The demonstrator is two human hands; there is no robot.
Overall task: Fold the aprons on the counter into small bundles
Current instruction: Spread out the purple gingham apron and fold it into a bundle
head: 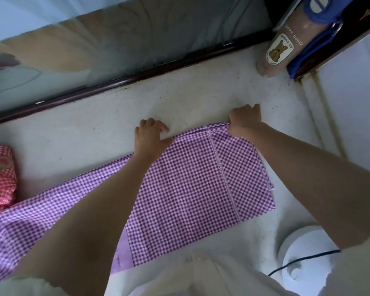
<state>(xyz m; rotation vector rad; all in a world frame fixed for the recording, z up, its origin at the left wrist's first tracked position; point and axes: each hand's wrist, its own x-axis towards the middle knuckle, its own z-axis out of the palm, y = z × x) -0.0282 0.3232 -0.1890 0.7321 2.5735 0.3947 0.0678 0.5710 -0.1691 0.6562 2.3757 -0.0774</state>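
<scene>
Here the purple gingham apron [190,184] lies flat, both hands gripping its far edge.

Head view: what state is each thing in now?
Purple apron: spread on the counter, far edge held.
Red apron: bunched up at the left.
Left hand: pinches the purple apron's far edge.
Right hand: grips its far corner.
Bottle: upright at the back right.

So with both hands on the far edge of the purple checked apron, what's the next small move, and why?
Probably lift that edge and bring it toward the body, folding the purple apron in half. The left hand and right hand both grip its far edge, and the cloth lies spread on the counter.
</scene>
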